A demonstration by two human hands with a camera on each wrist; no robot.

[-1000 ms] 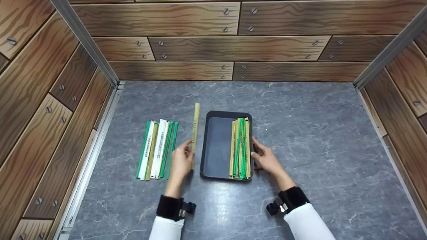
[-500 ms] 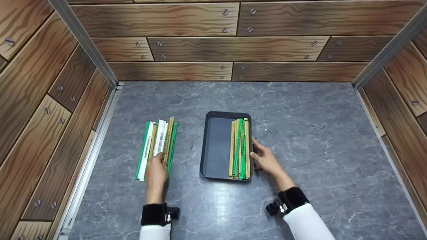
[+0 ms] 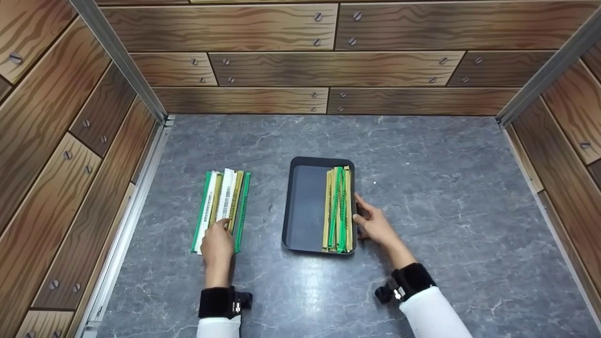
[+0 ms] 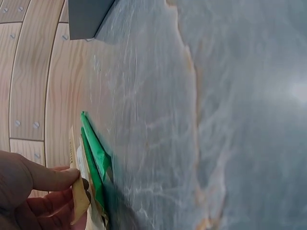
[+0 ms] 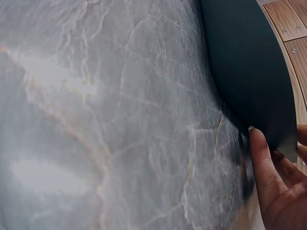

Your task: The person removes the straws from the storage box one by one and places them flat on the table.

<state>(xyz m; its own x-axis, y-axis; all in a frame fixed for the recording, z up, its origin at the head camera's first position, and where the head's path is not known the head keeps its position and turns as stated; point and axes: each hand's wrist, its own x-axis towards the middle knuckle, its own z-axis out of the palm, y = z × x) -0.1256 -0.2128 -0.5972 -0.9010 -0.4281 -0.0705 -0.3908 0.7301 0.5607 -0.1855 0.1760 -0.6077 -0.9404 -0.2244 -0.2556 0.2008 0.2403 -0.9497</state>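
In the head view my left hand [image 3: 218,243] is over the near half of a row of long, slim wrapped packets. Between its thumb and fingers, in the left wrist view, it pinches a gold packet [image 4: 80,196]. Beside this hand lie a white packet [image 3: 226,192] and a green packet [image 3: 242,211]. My right hand [image 3: 375,226] holds a dark grey tray [image 3: 287,206] at its right wall, thumb low by the near corner and other fingertips up at the rim, as the right wrist view shows. Part of the row is hidden under the left hand.
Gold packets [image 3: 326,211] and green packets [image 3: 334,206] lie lengthwise along the tray's right side. Grey marbled tabletop [image 3: 446,197] surrounds the tray. Wood-patterned panels [image 3: 272,68] enclose the back and both sides.
My left hand has carried the gold packet leftward from beside the tray to the row, where it now lies lower, among the others. The right hand and tray have stayed put.
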